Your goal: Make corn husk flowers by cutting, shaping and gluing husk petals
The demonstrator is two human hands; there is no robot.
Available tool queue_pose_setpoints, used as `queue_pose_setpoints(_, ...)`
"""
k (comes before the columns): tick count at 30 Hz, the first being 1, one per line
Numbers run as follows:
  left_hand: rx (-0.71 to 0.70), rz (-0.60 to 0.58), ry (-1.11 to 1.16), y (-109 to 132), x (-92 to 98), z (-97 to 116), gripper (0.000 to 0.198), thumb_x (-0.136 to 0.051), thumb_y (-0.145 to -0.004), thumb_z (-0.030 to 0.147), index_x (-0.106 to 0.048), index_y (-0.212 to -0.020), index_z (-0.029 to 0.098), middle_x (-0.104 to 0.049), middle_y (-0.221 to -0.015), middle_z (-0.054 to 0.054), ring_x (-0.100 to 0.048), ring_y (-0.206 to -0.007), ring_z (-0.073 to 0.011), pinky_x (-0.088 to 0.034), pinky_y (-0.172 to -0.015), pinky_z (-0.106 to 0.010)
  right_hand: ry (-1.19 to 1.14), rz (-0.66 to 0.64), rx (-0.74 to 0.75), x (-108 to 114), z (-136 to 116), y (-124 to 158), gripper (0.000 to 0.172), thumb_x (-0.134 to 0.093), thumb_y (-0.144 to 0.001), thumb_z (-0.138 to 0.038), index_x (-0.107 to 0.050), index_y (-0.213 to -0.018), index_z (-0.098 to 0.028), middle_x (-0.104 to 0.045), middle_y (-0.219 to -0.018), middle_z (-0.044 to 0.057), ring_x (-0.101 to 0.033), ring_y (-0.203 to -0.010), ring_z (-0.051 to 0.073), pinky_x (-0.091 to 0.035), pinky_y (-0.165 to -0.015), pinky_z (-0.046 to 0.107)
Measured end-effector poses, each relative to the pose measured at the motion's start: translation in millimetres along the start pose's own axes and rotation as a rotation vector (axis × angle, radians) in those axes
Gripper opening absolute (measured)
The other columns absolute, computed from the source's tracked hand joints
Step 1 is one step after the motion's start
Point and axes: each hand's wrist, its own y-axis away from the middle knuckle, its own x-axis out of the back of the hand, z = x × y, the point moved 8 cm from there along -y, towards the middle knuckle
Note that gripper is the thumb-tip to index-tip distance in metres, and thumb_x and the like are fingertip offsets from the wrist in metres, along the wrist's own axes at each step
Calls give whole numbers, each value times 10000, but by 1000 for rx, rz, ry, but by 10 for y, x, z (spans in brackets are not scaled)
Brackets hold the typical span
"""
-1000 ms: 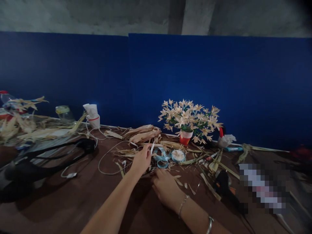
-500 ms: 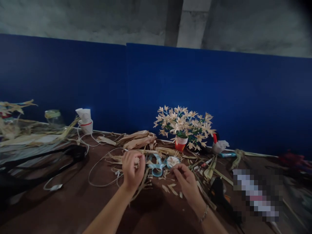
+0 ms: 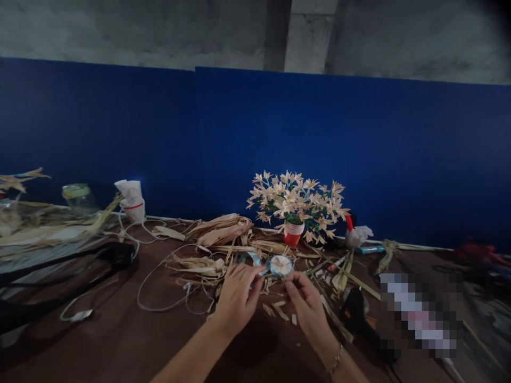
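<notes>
A flat round light blue piece, like a roll of ribbon, with a cream petalled centre [image 3: 280,264] sits between my two hands. My left hand [image 3: 238,291] is closed, back up, with its thumb and fingertips pinched at a strip of light blue ribbon [image 3: 252,258] to the left of that piece. At the piece's lower right edge, my right hand [image 3: 306,299] is closed in a pinch; what lies between its fingertips is too small to make out. Cut pale petal pieces [image 3: 280,310] lie on the table below them.
A red-and-white cup holding pale husk flowers [image 3: 294,234] stands behind my hands. Dried husks [image 3: 221,230] lie left of it. A white cable [image 3: 140,290] loops on the left. A black glue gun [image 3: 359,314] lies at right, near a blue lighter-like object [image 3: 370,249].
My left hand has come down and right, from raised with curled fingers to the ribbon beside the round piece. My right hand has shifted slightly right. The view has turned a little.
</notes>
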Motion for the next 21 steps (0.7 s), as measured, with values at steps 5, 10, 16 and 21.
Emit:
queue_pose_setpoints(5, 193, -47, 207, 9, -113, -267, 247, -405, -829, 274, -629, -897, 196, -658, -850, -86, -581, -802, -192, -431, -748, -304, 256, 214, 222, 233, -198, -16, 149, -462, -811, -320, -522, -816, -184, -546, -800, 48, -516, -738, 170, -432, -664, 282)
queue_pose_setpoints(10, 360, -14, 400, 56, -167, -308, 277, -433, -811, 328, -660, -873, 182, -672, -818, -67, -595, -751, -193, -444, -711, -263, 392, 205, 422, 122, -430, 113, 110, -493, -794, -250, -593, -786, -206, -507, -870, 78, -503, -832, 196, -437, -734, 326)
queue_pose_setpoints(16, 291, -148, 446, 71, -306, -119, 250, -432, -806, 290, -658, -801, 183, -654, -761, -58, -569, -700, -166, -411, -680, -232, 154, 125, 133, 3, -156, 19, 149, -562, -739, -313, -651, -783, -201, -494, -957, 70, -525, -878, 185, -479, -704, 265)
queue_pose_setpoints(21, 302, -257, 456, 100, -403, -99, 308, -391, -812, 302, -562, -596, 165, -533, -575, -8, -458, -566, -125, -341, -555, -215, -26, 154, 34, 30, -29, -30, 181, -599, -702, -340, -622, -637, -172, -511, -907, 61, -527, -870, 190, -467, -699, 263)
